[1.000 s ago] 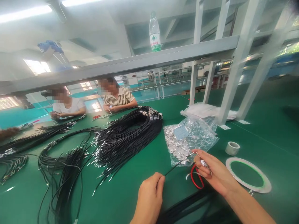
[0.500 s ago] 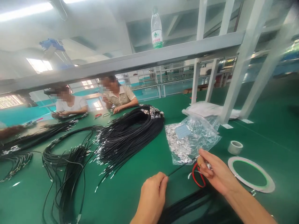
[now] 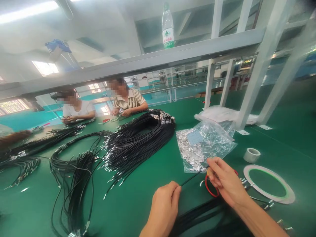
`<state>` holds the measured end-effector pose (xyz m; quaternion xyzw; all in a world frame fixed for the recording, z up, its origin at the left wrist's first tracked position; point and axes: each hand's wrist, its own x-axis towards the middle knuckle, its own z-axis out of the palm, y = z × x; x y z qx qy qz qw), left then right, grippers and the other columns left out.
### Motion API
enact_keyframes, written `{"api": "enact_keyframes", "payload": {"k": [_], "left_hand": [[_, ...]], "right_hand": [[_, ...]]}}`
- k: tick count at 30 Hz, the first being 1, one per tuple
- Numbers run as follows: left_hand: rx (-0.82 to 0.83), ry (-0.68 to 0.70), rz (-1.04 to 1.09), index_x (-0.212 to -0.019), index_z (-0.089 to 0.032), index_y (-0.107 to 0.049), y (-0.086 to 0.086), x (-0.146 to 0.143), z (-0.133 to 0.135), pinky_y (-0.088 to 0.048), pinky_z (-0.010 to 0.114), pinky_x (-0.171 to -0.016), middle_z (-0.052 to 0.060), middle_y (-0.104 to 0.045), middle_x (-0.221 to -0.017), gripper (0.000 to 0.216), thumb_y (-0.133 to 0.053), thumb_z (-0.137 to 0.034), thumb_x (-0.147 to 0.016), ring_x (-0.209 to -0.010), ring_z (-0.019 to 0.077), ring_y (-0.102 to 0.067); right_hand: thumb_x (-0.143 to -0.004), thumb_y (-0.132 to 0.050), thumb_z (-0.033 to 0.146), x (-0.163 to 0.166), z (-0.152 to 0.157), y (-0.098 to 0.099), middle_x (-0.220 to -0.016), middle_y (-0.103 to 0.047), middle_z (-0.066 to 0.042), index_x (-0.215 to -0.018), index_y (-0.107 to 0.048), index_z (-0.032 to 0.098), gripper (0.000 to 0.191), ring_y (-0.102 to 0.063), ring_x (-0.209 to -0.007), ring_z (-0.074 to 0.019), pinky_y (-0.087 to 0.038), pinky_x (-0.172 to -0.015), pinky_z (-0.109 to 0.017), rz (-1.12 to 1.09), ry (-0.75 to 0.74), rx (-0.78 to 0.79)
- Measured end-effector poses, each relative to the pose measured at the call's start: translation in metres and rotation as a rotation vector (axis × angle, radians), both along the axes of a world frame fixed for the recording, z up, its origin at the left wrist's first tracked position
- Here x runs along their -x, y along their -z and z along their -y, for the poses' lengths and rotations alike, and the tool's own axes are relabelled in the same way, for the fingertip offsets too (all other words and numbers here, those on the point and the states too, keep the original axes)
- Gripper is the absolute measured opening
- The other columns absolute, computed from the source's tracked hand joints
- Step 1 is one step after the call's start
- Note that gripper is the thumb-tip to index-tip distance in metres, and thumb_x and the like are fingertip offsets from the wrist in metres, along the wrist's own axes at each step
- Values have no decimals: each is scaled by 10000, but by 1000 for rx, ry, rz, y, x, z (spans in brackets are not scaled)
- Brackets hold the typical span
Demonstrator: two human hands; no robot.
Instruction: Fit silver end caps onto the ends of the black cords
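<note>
Two hands are seen slightly higher in the frame than half a second ago, the grip unchanged. One black cord is pinched between left hand and right hand, lower centre, running lower left to upper right. Metal caps are held in the plastic bag.

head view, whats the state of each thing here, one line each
left hand: pinching a thin black cord
right hand: closed on the cord's far end
plastic bag: lying flat, full of small metal parts
water bottle: upright on the shelf
tape roll: lying flat
</note>
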<state>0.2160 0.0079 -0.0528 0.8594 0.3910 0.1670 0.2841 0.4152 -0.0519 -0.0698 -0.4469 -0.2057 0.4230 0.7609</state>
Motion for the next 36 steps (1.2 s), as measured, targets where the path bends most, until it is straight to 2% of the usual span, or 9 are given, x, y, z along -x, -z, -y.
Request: {"api": "enact_keyframes", "payload": {"k": [10,17,19,23,25,27,29,32,36], "left_hand": [[247,26,101,-703,-192,-569,0,-2,5,-248,213,-512,-56,-357,-540,363,-357,-369,-937,-531,116,-339],[92,26,89,-705,-188,-550,-1,-3,9,-281,229,-569,-24,-463,-613,307,-368,-308,-922,-582,126,-389],[193,63,105,-696,-184,-563,-4,-4,11,-268,223,-535,-40,-419,-566,318,-376,-318,-915,-539,116,-355],[551,126,135,-740,-177,-570,-6,-6,13,-246,209,-456,-74,-339,-463,372,-321,-376,-932,-436,105,-288],[441,55,137,-764,-179,-571,-4,-6,11,-278,214,-483,-61,-385,-477,376,-301,-367,-945,-449,112,-329],[164,-24,96,-763,-188,-581,-2,-5,9,-325,231,-559,-22,-488,-552,334,-328,-314,-943,-519,131,-423],[-27,-11,52,-751,-198,-594,1,-4,9,-352,245,-629,18,-588,-666,287,-376,-260,-927,-619,155,-511],[3,82,78,-731,-205,-607,2,-6,12,-360,226,-608,19,-618,-677,288,-407,-260,-930,-626,151,-538],[128,38,128,-818,-196,-626,4,-8,15,-327,213,-527,-29,-535,-549,272,-398,-275,-943,-506,124,-471]], "right_hand": [[-611,-880,396,-7,1,-1,-482,-402,70,-742,-464,188,484,-195,-383,-21,-176,-352,-142,-180,-18,-29],[-556,-901,403,-5,1,1,-500,-397,63,-661,-432,173,534,-182,-379,-12,-162,-328,-134,-269,-29,25],[-545,-907,395,-6,1,1,-501,-402,64,-674,-456,171,520,-191,-381,-13,-168,-330,-129,-270,-10,23],[-532,-914,382,-10,3,-3,-494,-394,68,-705,-498,173,496,-193,-388,-16,-177,-339,-131,-245,-9,9],[-537,-912,383,-11,5,-5,-496,-394,64,-694,-503,165,489,-186,-391,-14,-171,-342,-136,-230,-45,21],[-551,-909,375,-10,6,-6,-491,-400,58,-691,-511,158,474,-187,-392,-12,-151,-346,-137,-201,-72,39],[-570,-900,383,-5,5,-6,-481,-402,58,-696,-501,163,473,-185,-388,-13,-128,-353,-141,-162,-79,54],[-589,-878,447,6,3,-1,-473,-399,68,-719,-478,175,501,-162,-381,-13,-106,-365,-155,-103,-118,90],[-597,-840,545,22,1,5,-472,-418,59,-760,-512,167,526,-174,-379,-15,-89,-383,-171,1,-264,170]]}}
